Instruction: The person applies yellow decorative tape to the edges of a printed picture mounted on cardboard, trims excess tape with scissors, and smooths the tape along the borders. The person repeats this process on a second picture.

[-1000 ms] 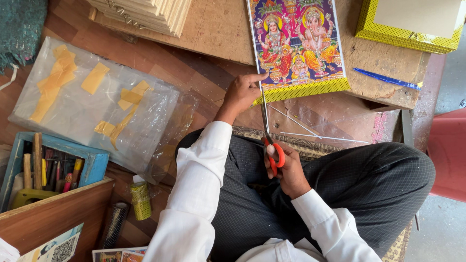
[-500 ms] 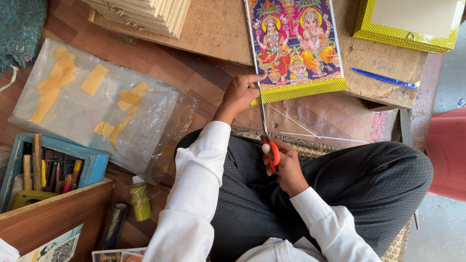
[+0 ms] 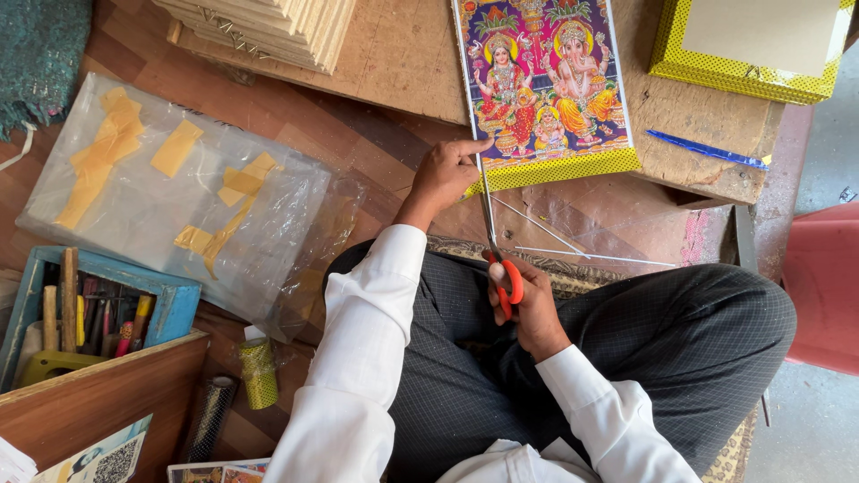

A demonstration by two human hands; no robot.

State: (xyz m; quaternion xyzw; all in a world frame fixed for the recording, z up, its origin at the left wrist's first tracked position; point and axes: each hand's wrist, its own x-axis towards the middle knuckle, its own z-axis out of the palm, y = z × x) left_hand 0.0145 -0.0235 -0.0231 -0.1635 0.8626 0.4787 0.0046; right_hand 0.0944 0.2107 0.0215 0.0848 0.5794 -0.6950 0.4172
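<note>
Scissors (image 3: 497,259) in right hand (image 3: 528,309), left hand (image 3: 445,174) on picture (image 3: 543,85) corner

Long white shirt sleeves, buttoned cuffs; dark grey fine-checked trousers; hands bare, no rings or watch visible.

A small picture-framing workshop on a wooden floor: a stack of wooden frames (image 3: 268,27), a blue tray of hand tools (image 3: 89,309), a glue bottle (image 3: 258,371), and plastic-wrapped boards (image 3: 170,197).
</note>
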